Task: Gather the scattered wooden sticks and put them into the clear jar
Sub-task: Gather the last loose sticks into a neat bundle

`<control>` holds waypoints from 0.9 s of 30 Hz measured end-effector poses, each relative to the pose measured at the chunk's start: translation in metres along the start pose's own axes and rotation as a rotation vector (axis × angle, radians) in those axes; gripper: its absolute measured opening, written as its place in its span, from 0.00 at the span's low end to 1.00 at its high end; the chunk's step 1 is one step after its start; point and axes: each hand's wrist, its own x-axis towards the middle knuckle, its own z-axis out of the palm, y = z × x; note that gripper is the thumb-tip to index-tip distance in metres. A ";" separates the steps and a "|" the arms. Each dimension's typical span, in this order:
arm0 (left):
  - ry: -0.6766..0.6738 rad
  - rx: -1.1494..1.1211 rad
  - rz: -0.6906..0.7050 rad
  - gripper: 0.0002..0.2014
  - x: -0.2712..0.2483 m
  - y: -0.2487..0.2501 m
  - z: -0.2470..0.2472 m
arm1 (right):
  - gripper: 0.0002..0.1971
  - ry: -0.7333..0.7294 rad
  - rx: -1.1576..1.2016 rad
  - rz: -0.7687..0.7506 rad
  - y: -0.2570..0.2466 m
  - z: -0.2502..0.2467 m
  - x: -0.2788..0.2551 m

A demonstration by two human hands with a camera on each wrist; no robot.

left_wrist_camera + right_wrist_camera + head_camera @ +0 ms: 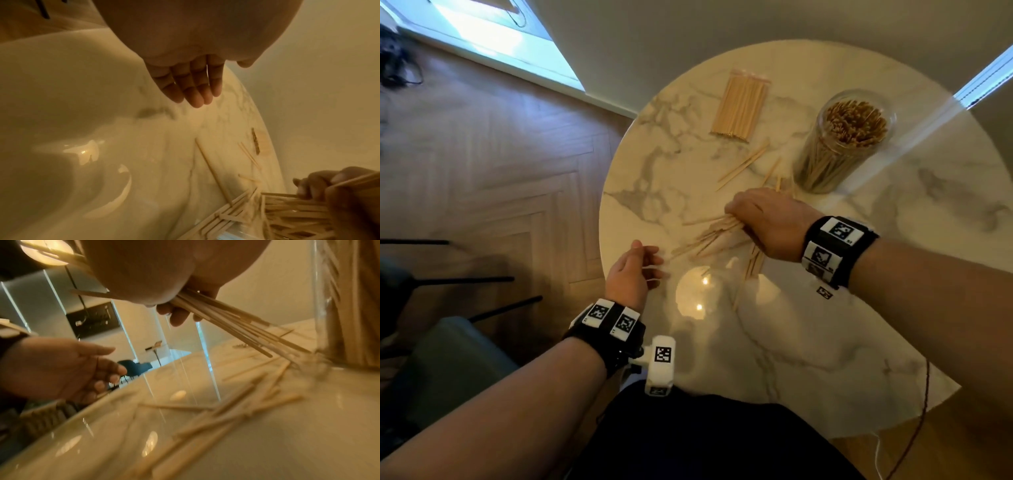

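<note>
Wooden sticks (849, 123) already pack the clear jar (839, 144) on the far right, so it's well along. Right hand (767, 222) clutches a fresh bunch (722, 228); left hand (633, 274) hovers relaxed, holding nothing. Plenty of loose sticks (743, 164) left on the marble table (825, 342).

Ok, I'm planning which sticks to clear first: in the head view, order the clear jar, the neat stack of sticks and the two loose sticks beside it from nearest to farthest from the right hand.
1. Two loose sticks, just beyond the right hand, toward the table's middle.
2. Clear jar, upright, beyond the hand to its right.
3. Neat stack of sticks, at the far edge.
</note>
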 end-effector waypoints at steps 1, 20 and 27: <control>-0.002 0.006 0.022 0.22 0.000 0.004 -0.001 | 0.13 0.036 0.032 0.027 -0.005 -0.007 0.001; -0.275 0.187 0.503 0.25 -0.100 0.169 0.077 | 0.16 -0.023 -0.007 0.361 -0.045 -0.056 -0.012; -0.303 0.621 0.734 0.11 -0.088 0.157 0.086 | 0.21 -0.039 -0.095 0.460 -0.062 -0.061 0.010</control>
